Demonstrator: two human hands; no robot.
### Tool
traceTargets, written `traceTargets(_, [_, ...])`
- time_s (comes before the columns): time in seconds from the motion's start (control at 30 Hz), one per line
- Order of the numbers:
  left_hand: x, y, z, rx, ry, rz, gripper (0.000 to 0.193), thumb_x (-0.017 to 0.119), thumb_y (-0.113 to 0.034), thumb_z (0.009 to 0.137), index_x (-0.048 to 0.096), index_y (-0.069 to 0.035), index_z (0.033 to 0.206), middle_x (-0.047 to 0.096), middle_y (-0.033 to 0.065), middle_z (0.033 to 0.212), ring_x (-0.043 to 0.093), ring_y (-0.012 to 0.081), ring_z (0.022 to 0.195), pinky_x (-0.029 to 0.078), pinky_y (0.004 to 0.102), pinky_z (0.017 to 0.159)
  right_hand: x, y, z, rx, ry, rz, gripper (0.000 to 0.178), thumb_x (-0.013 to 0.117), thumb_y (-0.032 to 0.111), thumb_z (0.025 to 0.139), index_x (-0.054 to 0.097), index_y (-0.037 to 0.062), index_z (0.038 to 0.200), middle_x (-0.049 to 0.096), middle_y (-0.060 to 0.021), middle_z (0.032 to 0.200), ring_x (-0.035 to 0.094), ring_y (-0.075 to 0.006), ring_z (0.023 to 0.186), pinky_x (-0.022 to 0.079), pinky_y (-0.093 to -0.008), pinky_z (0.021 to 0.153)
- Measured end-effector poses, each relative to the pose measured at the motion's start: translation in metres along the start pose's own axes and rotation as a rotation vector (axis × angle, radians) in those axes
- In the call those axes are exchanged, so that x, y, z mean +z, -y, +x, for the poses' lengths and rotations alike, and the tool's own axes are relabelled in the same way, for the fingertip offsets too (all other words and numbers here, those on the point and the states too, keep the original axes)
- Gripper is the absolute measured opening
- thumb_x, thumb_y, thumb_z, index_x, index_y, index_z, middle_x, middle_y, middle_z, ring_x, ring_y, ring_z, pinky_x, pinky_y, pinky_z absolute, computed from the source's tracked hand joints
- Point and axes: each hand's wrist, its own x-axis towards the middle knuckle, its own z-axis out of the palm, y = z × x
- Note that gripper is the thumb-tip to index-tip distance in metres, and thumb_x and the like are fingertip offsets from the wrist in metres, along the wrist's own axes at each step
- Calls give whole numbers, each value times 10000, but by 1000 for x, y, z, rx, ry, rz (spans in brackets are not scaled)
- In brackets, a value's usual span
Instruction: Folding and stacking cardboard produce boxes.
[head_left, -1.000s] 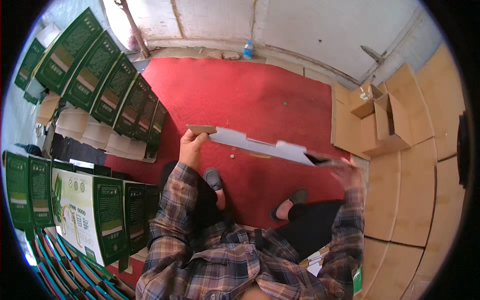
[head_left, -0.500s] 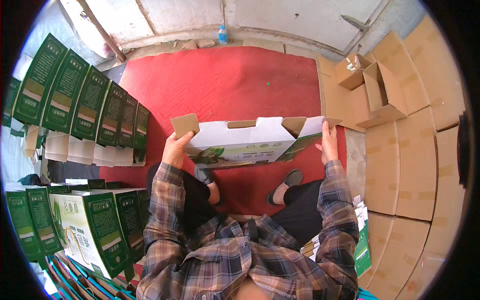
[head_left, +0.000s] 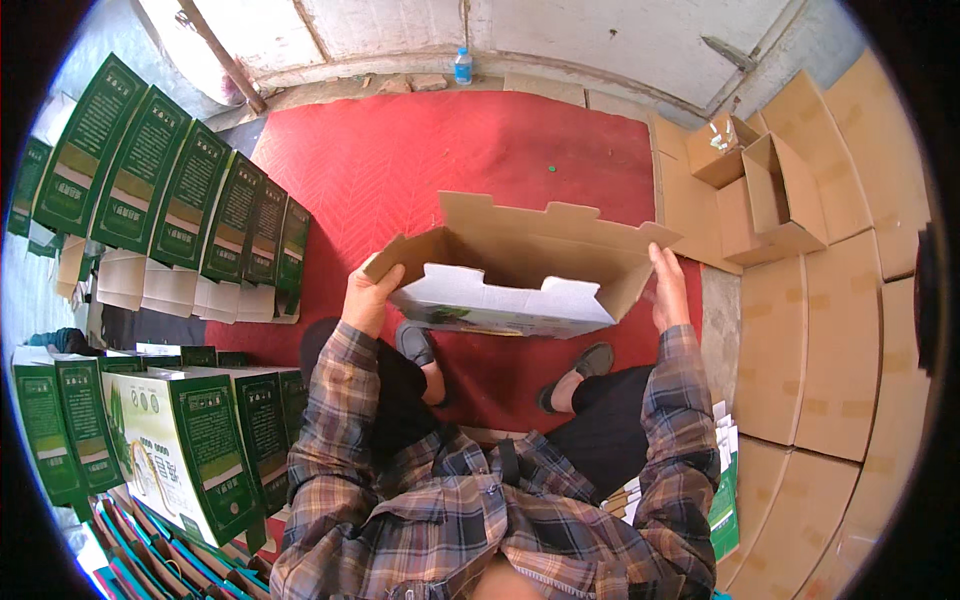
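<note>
In front of my lap hangs a cardboard carton (head_left: 520,302), white and green printed outside and plain brown inside. Its top gapes, with the slotted flaps standing up. My left hand (head_left: 371,298) pinches the left end flap between thumb and fingers. At the far right corner, my right hand (head_left: 670,288) grips the other end flap by its fingertips, with some fingers spread along the outside. The carton's bottom is hidden from above.
Green printed cartons (head_left: 175,215) stand in a row at the left, with more cartons (head_left: 165,440) below them. Brown cardboard boxes (head_left: 840,340) line the right side. A small open box (head_left: 780,200) sits by them. Beyond the red mat (head_left: 400,150) stands a blue bottle (head_left: 463,68).
The carton has opened out from nearly flat: its far wall has swung away from the near wall, exposing the brown inside. Both hands still hold its ends.
</note>
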Motion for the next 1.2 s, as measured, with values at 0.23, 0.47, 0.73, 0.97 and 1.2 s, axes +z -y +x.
traceTargets(0.23, [24, 21, -8, 97, -289, -55, 442, 553, -102, 928, 442, -2, 1344, 553, 87, 1256, 530, 169, 1123, 432, 322, 941, -2, -13, 10, -102, 212, -27, 580, 565, 244, 908, 363, 30, 1408, 439, -136, 1374, 376, -229, 1296, 292, -337, 1052])
traceTargets(0.47, [10, 34, -2, 68, -374, -77, 337, 565, -127, 921, 517, -3, 1231, 575, 77, 1167, 554, 182, 1046, 448, 329, 885, -1, -5, -5, 18, 222, 21, 781, 504, 526, 915, 200, 70, 1471, 233, -168, 1509, 288, -291, 1363, 324, -454, 1047])
traceTargets(0.73, [12, 33, -3, 86, -421, -9, 308, 557, -132, 925, 533, -4, 1203, 588, 74, 1139, 564, 181, 1022, 450, 329, 881, 18, -5, -39, -237, 357, -128, 950, 730, 201, 795, 100, 29, 1485, 246, -174, 1496, 266, -266, 1371, 271, -365, 1086])
traceTargets(0.97, [10, 33, -3, 81, -400, 2, 320, 543, -163, 936, 531, 14, 1202, 593, 86, 1133, 573, 181, 1009, 458, 328, 867, 10, -32, -26, -390, 91, -451, 666, 557, 40, 853, 260, 41, 1448, 491, -152, 1326, 506, -246, 1183, 409, -351, 977])
traceTargets(1.2, [-3, 8, 0, 351, -545, 179, 467, 600, -70, 880, 448, -40, 1321, 573, 84, 1091, 571, 166, 959, 468, 314, 837, -2, -43, -18, 21, 9, -6, 331, 549, 129, 912, 508, 58, 1234, 587, -84, 1173, 595, -200, 1023, 525, -391, 783])
